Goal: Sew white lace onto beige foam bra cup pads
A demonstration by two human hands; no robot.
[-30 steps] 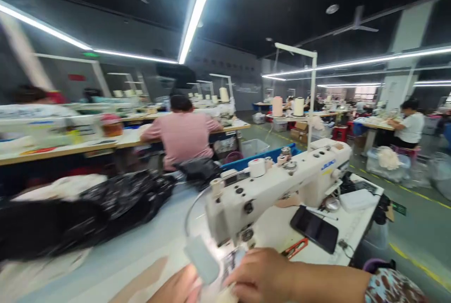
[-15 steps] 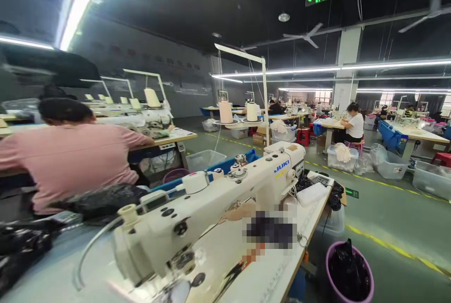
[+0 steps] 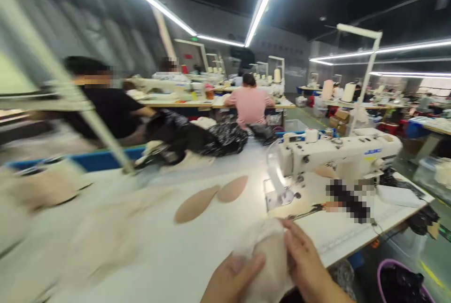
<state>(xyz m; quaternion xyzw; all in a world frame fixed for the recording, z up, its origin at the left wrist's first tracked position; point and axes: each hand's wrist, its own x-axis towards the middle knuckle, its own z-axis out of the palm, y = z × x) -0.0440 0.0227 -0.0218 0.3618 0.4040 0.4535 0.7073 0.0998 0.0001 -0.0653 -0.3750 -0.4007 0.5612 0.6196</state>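
Over the near side of the counter [image 3: 176, 260], the left hand [image 3: 232, 277] pinches a pale piece of cloth [image 3: 273, 260], its thumb laid across the face, and the right hand [image 3: 305, 258] grips the opposite edge. The cloth is between the two hands, touching both, on the near side of the sewing machine [image 3: 338, 152]; two tan ovals [image 3: 197, 204] lie apart from it, farther left. The step in hand seems to be handling this piece; the next move probably calls for an even hold, since the fabric looks soft.

Pale cloth [image 3: 271, 260] in both hands [image 3: 306, 257], near two tan oval pieces [image 3: 196, 204] and a white sewing machine [image 3: 341, 152].
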